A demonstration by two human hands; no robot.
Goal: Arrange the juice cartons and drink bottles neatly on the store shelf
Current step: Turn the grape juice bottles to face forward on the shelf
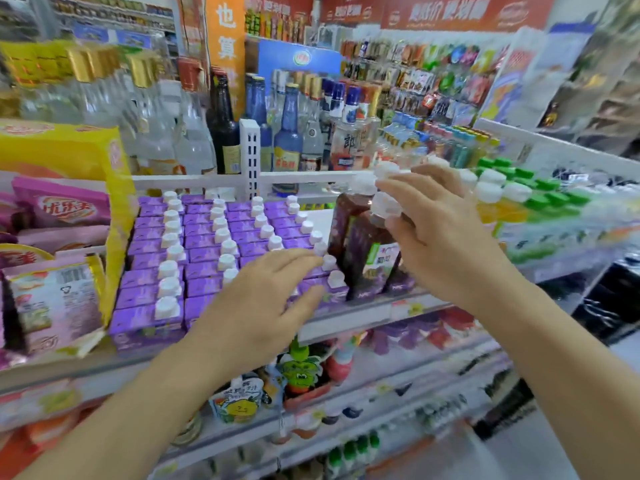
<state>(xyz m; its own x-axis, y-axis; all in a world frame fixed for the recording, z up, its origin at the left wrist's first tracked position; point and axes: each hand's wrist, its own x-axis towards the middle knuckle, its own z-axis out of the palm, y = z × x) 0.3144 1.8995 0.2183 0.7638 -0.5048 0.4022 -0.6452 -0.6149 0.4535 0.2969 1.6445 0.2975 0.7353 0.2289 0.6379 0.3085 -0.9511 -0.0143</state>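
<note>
Right hand [440,233] pinches a dark juice bottle [367,258] cap; left hand [263,303], fingers relaxed, rests on purple cartons [194,258]. Seat it upright, three o'clock of them.

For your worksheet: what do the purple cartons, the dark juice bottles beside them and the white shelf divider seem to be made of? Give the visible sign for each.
Purple cartons: probably coated paperboard, with flat printed faces, sharp folded edges and white screw caps.
Dark juice bottles: likely clear plastic; the dark drink shows through above a printed label.
Shelf divider: looks like moulded white plastic, matt with regular slots, though painted metal cannot be ruled out.
</note>
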